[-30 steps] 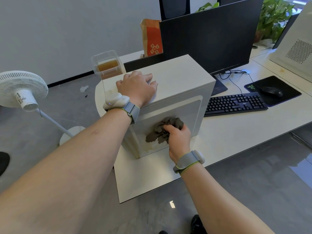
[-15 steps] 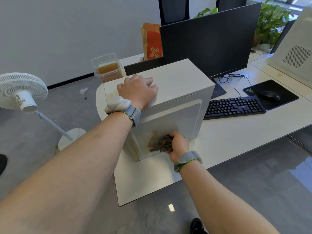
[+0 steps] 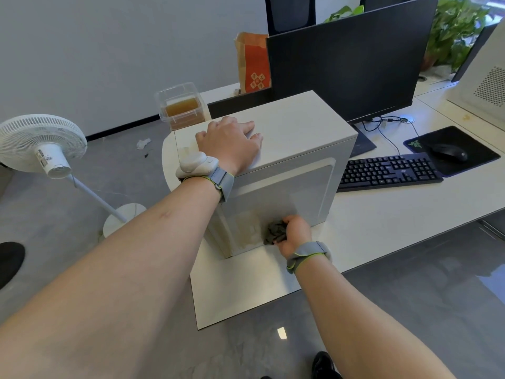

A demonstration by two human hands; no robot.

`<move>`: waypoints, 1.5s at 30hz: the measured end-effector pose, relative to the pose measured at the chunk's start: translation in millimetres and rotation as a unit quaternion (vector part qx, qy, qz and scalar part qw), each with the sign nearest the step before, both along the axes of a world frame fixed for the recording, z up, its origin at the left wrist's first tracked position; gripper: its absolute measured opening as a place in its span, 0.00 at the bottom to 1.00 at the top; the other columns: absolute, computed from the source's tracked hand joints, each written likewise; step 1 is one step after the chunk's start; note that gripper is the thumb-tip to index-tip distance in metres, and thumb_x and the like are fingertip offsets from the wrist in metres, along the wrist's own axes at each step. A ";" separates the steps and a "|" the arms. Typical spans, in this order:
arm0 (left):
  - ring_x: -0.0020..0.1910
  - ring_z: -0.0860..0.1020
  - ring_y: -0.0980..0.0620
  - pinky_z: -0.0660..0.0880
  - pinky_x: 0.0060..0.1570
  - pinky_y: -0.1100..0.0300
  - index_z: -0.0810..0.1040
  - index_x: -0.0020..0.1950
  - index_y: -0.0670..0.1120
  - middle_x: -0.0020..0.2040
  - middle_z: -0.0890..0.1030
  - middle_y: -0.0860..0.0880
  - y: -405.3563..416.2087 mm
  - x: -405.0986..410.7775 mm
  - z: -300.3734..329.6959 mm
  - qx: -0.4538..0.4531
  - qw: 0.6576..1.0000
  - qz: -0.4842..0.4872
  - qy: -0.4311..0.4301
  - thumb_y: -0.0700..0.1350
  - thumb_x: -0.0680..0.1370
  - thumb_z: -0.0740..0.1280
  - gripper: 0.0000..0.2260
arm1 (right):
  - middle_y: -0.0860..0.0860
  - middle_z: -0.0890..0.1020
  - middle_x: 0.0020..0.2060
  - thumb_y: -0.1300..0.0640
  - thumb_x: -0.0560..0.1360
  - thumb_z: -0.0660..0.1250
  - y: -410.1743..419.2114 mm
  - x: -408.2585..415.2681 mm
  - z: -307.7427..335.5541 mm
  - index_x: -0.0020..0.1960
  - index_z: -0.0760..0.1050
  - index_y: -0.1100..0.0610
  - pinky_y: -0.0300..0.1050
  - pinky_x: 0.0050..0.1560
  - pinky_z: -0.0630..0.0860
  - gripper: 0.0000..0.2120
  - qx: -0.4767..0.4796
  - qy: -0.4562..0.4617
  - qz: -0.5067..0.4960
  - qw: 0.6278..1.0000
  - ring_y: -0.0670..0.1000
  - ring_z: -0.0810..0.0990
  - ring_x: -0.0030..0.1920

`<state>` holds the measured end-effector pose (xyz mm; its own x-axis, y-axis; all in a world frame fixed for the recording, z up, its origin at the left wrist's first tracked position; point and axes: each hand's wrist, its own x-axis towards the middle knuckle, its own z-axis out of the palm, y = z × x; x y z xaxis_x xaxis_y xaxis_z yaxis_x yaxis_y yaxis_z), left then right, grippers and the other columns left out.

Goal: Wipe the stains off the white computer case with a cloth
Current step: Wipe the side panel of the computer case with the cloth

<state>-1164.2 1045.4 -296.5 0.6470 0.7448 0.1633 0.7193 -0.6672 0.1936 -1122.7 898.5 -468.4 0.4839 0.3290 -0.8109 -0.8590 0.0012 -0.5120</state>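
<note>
The white computer case (image 3: 300, 132) stands on the corner of the white desk (image 3: 246, 291). My left hand (image 3: 229, 144) lies flat on its top near the left end, fingers spread. My right hand (image 3: 293, 232) grips a bunched dark grey cloth (image 3: 276, 232) and presses it against the bottom of the case's near side panel. Yellowish-brown stains (image 3: 246, 229) show on that panel just left of the cloth, and a faint one marks the top's left corner.
Behind the case stands a black monitor (image 3: 349, 58). A black keyboard (image 3: 388, 172) and a mouse (image 3: 449, 153) on a dark pad lie to the right. A clear container (image 3: 181, 105), a paper bag (image 3: 252, 62) and a white floor fan (image 3: 41, 144) are at the left and back.
My right hand has dragged the cloth down the side panel from its middle to the bottom edge and a little right. My left hand stays on the top.
</note>
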 end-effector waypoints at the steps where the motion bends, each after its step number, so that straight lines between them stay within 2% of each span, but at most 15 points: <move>1: 0.68 0.70 0.43 0.64 0.64 0.43 0.78 0.66 0.63 0.68 0.75 0.53 -0.1 -0.4 0.1 -0.001 1.000 0.000 -0.002 0.63 0.80 0.56 0.19 | 0.57 0.78 0.38 0.65 0.79 0.62 3.7 0.3 3.2 0.45 0.74 0.62 0.49 0.37 0.72 0.05 0.007 -0.013 0.005 1.000 0.57 0.76 0.36; 4: 0.68 0.70 0.43 0.64 0.64 0.43 0.77 0.67 0.64 0.69 0.75 0.53 1.5 -0.6 0.6 0.001 1.000 0.001 -0.003 0.63 0.80 0.56 0.19 | 0.59 0.81 0.44 0.67 0.78 0.64 1.3 -3.2 5.0 0.52 0.76 0.60 0.48 0.34 0.79 0.05 0.036 -0.075 -0.020 0.996 0.59 0.81 0.41; 7: 0.69 0.70 0.43 0.63 0.65 0.43 0.76 0.69 0.64 0.70 0.75 0.52 -1.2 -0.7 -0.7 -0.002 1.000 0.000 -0.005 0.63 0.80 0.56 0.19 | 0.57 0.78 0.39 0.68 0.78 0.63 -15.1 -2.3 -8.1 0.54 0.75 0.61 0.46 0.29 0.77 0.07 0.003 -0.057 -0.019 0.998 0.56 0.78 0.35; 12: 0.69 0.70 0.43 0.63 0.64 0.43 0.76 0.69 0.64 0.70 0.75 0.53 -1.3 -0.4 0.4 -0.003 1.000 0.000 -0.002 0.63 0.80 0.56 0.19 | 0.59 0.78 0.44 0.67 0.78 0.63 -4.7 5.2 -17.7 0.57 0.73 0.63 0.58 0.51 0.81 0.08 0.020 -0.008 0.040 0.999 0.60 0.79 0.43; 16: 0.68 0.70 0.43 0.64 0.64 0.43 0.78 0.66 0.62 0.69 0.75 0.52 -2.3 -1.1 0.8 0.000 1.000 -0.003 -0.005 0.62 0.80 0.56 0.18 | 0.61 0.80 0.43 0.67 0.74 0.63 -6.4 9.5 -10.4 0.52 0.74 0.62 0.48 0.28 0.76 0.07 0.062 -0.060 0.003 0.996 0.59 0.79 0.34; 18: 0.68 0.70 0.42 0.64 0.64 0.43 0.78 0.66 0.62 0.69 0.75 0.51 -3.2 -1.6 1.2 0.003 1.000 -0.006 -0.007 0.62 0.81 0.56 0.18 | 0.60 0.78 0.39 0.65 0.70 0.62 -14.6 14.9 -15.0 0.47 0.75 0.61 0.46 0.26 0.72 0.07 0.024 -0.069 -0.036 0.997 0.58 0.76 0.30; 20: 0.69 0.70 0.43 0.64 0.64 0.43 0.77 0.68 0.62 0.70 0.75 0.51 -2.2 -1.7 1.8 0.000 1.000 -0.003 -0.008 0.62 0.81 0.56 0.19 | 0.60 0.80 0.40 0.63 0.70 0.62 -22.5 18.0 -22.6 0.54 0.79 0.64 0.49 0.30 0.76 0.14 -0.033 -0.054 -0.074 0.995 0.60 0.79 0.33; 23: 0.69 0.69 0.43 0.63 0.64 0.43 0.77 0.68 0.63 0.70 0.75 0.52 -1.6 -1.0 1.0 -0.002 1.000 0.000 -0.004 0.63 0.80 0.56 0.19 | 0.55 0.76 0.40 0.62 0.76 0.62 -27.8 17.3 -38.2 0.69 0.72 0.66 0.47 0.37 0.74 0.22 -0.056 -0.055 -0.066 0.995 0.56 0.75 0.36; 27: 0.66 0.71 0.42 0.64 0.60 0.43 0.79 0.61 0.61 0.64 0.77 0.51 -1.5 -1.0 0.7 0.004 1.000 -0.002 0.000 0.62 0.79 0.55 0.18 | 0.57 0.78 0.46 0.66 0.80 0.61 -15.9 14.8 -37.4 0.71 0.71 0.64 0.50 0.39 0.76 0.19 -0.026 -0.048 -0.085 0.995 0.56 0.77 0.41; 29: 0.66 0.71 0.42 0.65 0.61 0.43 0.79 0.62 0.62 0.65 0.77 0.51 -1.4 -0.6 0.8 0.004 1.000 -0.002 0.001 0.63 0.79 0.55 0.18 | 0.56 0.76 0.44 0.67 0.80 0.61 -5.9 7.9 -35.0 0.72 0.68 0.66 0.56 0.51 0.80 0.21 -0.013 -0.059 -0.040 0.997 0.55 0.77 0.40; 31: 0.66 0.71 0.42 0.65 0.60 0.43 0.79 0.61 0.61 0.64 0.77 0.51 -1.1 -0.6 1.0 0.003 1.000 -0.002 0.002 0.63 0.79 0.55 0.18 | 0.58 0.76 0.53 0.67 0.80 0.60 -3.4 -4.9 -33.1 0.74 0.65 0.66 0.57 0.62 0.78 0.22 -0.007 -0.039 0.027 0.999 0.59 0.81 0.51; 34: 0.66 0.71 0.42 0.65 0.60 0.44 0.79 0.61 0.61 0.65 0.77 0.51 -1.7 -0.5 0.7 0.002 1.000 -0.002 0.001 0.62 0.80 0.56 0.17 | 0.66 0.75 0.62 0.70 0.83 0.57 -6.1 -10.5 -34.0 0.73 0.65 0.67 0.60 0.58 0.79 0.18 0.016 -0.004 0.065 0.998 0.67 0.75 0.68; 38: 0.67 0.71 0.42 0.65 0.61 0.44 0.79 0.64 0.62 0.67 0.76 0.51 -1.0 -0.2 0.7 0.005 1.000 -0.004 -0.002 0.62 0.80 0.56 0.18 | 0.62 0.79 0.54 0.71 0.81 0.57 -1.3 0.0 -36.4 0.67 0.71 0.61 0.58 0.54 0.79 0.17 -0.010 -0.001 -0.046 0.999 0.63 0.79 0.57; 41: 0.67 0.71 0.43 0.65 0.62 0.43 0.78 0.66 0.63 0.67 0.76 0.52 0.4 -0.6 -0.6 0.005 1.000 0.000 -0.001 0.63 0.80 0.56 0.19 | 0.58 0.76 0.51 0.69 0.80 0.57 0.7 -8.1 -30.1 0.61 0.69 0.58 0.52 0.46 0.79 0.12 0.001 -0.018 0.019 1.000 0.55 0.78 0.42; 45: 0.68 0.70 0.43 0.64 0.63 0.43 0.77 0.68 0.63 0.69 0.75 0.52 -0.7 -0.1 0.0 0.003 1.000 -0.001 0.002 0.63 0.80 0.56 0.19 | 0.57 0.78 0.49 0.69 0.78 0.61 1.8 -17.2 -22.4 0.58 0.70 0.61 0.56 0.52 0.83 0.11 -0.004 -0.067 0.053 0.996 0.59 0.81 0.48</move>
<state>-1164.3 1044.7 -296.5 0.6486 0.7432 0.1642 0.7193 -0.6690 0.1870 -1139.9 900.3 -490.8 0.5500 0.3775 -0.7449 -0.7785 -0.0910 -0.6210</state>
